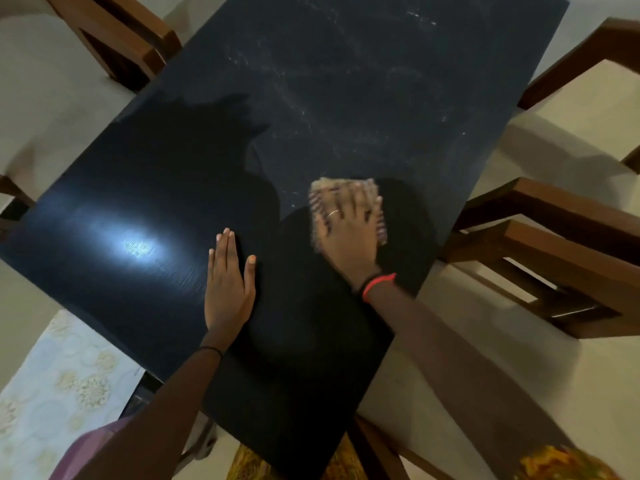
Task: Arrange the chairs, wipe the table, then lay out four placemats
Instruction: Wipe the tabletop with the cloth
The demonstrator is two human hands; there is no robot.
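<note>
- Fingers (336,204) of the right hand (349,237) lie straight and spread, palm down, pressing flat on a cloth (346,184); nothing is curled round it or pinched.
- Cloth is pale beige with a darker checked edge, motion-blurred, and shows past the fingertips and on both sides of the hand. It lies on the table (363,64), towards its right edge and about halfway along.
- One finger of that hand wears a ring (334,213), and a red band (379,282) and a black one circle the wrist.
- Left hand (227,292) rests flat on the tabletop near the cloth hand but apart from it, fingers straight and together, thumb out, holding nothing. A thin black band (211,350) sits on its wrist.
- Tabletop is black. Pale dusty smears (311,109) mark the far half, and a bright glare (138,245) lies left of the left hand.
- Brown wooden chair frames (561,251) stand just beside the right edge, another chair (588,53) is near the far right corner, and a third chair (117,36) is at the far left.
- A pale patterned sheet (52,393) lies beside the table's near left corner; what it is cannot be told.
</note>
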